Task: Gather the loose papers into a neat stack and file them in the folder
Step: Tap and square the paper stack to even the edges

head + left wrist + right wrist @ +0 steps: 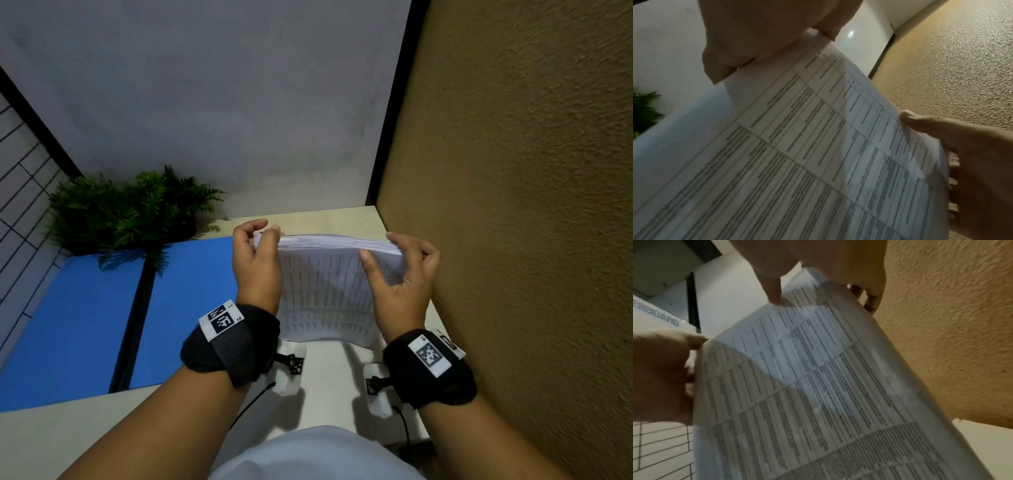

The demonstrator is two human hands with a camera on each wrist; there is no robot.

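A stack of printed papers [325,291] stands upright on its lower edge on the pale table [325,377], held between both hands. My left hand [255,253] grips its upper left corner, thumb in front and fingers behind. My right hand [400,270] grips the upper right side, thumb pressed on the front sheet. The open blue folder [185,308] lies flat to the left of the papers. The wrist views show the table-printed sheets [797,154] [818,386] close up, pinched by the left hand [764,40] and the right hand [818,272].
A green potted fern [130,209] sits behind the folder at the back left. A rough tan wall [513,205] runs close along the right of the table. A grey wall [222,102] stands behind. The table's near edge lies by my torso.
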